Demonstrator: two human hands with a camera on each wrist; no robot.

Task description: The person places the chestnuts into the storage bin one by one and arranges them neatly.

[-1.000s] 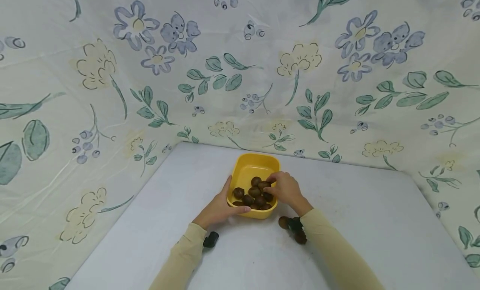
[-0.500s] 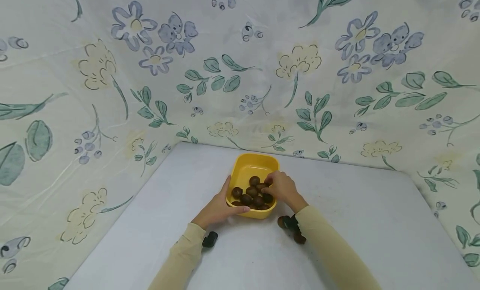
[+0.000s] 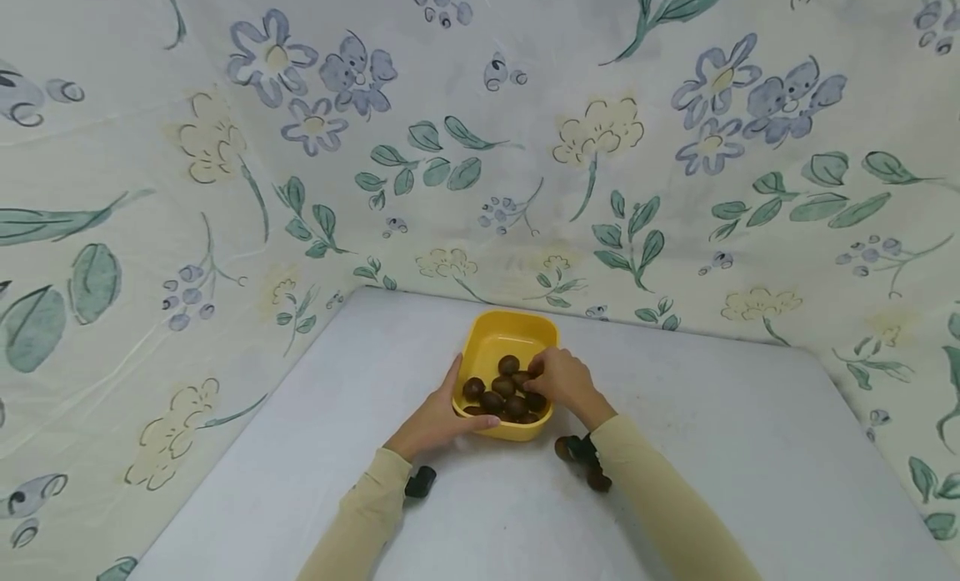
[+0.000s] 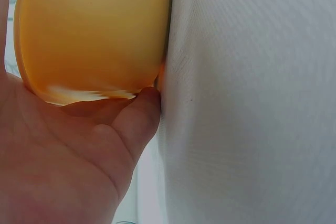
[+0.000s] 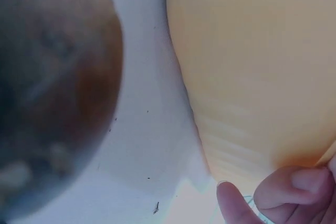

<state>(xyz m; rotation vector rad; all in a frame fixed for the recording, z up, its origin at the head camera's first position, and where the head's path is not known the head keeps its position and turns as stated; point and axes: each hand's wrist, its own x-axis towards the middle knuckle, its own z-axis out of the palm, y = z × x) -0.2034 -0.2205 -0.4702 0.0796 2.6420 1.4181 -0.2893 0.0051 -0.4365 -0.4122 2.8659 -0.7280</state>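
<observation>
Fruits (image 3: 492, 402), round and brown, lie mostly in the near part of the yellow tub (image 3: 501, 348); at least two loose ones (image 3: 598, 481) outside it seem left. The left hand (image 3: 435, 416) grips its near-left corner; whether the right hand (image 3: 567, 383), at its right side, pinches one cannot be told.

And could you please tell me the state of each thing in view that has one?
Yellow container: open-topped, partly filled
Brown pieces: gathered toward the container's near end
Loose brown pieces: lying outside the container
Left hand: holding the container's near left corner
Right hand: partly inside the container; grip on a piece unclear
</observation>
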